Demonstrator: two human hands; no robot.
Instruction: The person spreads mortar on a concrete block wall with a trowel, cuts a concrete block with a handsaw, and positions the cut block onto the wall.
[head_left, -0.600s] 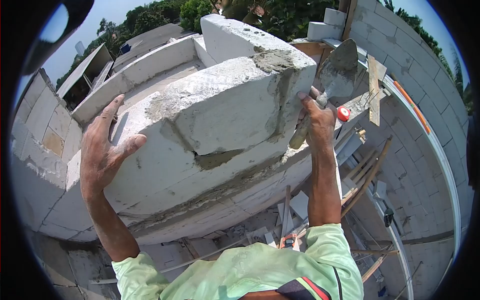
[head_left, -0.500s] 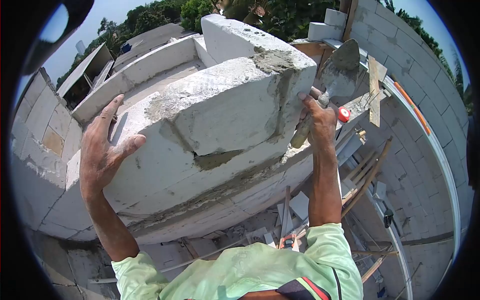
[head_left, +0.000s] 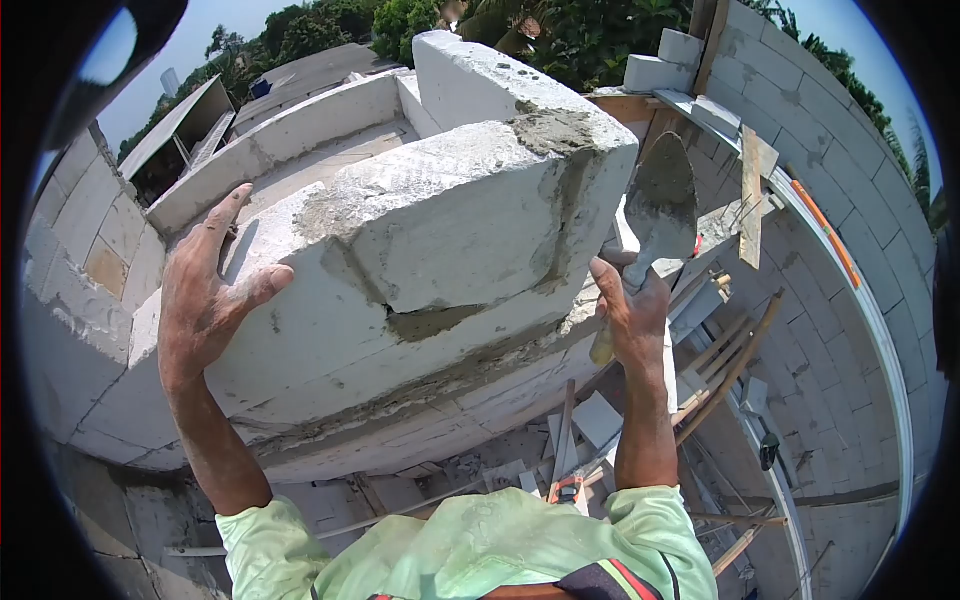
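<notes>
My right hand [head_left: 637, 312] is closed around the handle of a trowel [head_left: 664, 195]. Its mortar-smeared blade points up, just off the right end of the block wall. My left hand [head_left: 208, 290] lies spread at the wall's left part, fingers over the top edge and thumb against the front face. Between my hands sits a pale aerated concrete block [head_left: 460, 235] with grey mortar along its side joints. A dark gap shows under its lower left part. Wet-looking mortar [head_left: 552, 131] covers the top of the corner, where another block [head_left: 490, 75] runs back.
A wooden strip [head_left: 750, 195] and an orange-edged long bar [head_left: 825, 232] lie at the right. Below are poles [head_left: 735, 365], block offcuts [head_left: 598, 420] and an orange-and-black tool [head_left: 567, 490]. A grey block wall [head_left: 830, 130] rises on the right.
My right hand has come down with the trowel, its blade now lower beside the block's end. The left hand stays in place. The view has shifted slightly.
</notes>
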